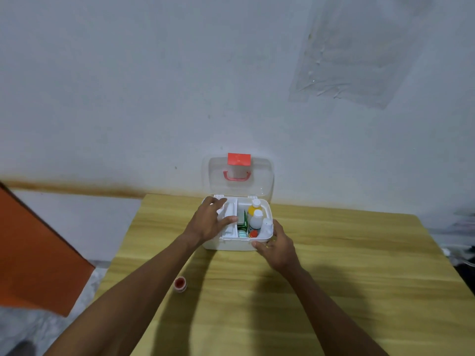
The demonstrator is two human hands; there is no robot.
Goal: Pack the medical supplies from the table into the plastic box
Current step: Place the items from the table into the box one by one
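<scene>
Box (237, 244) sits open at twelve o'clock; left hand (209, 222) spread flat on its tray (229, 233), right hand (276, 246) loosely cupping its five-o'clock corner.

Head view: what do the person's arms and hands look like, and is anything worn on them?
Both forearms are bare up to the bottom edge of the picture, with no sleeves in view. The left hand and right hand are bare too: no gloves, and no watch, bracelet or ring that I can make out. Fine detail on the fingers is too blurred to judge.
</scene>
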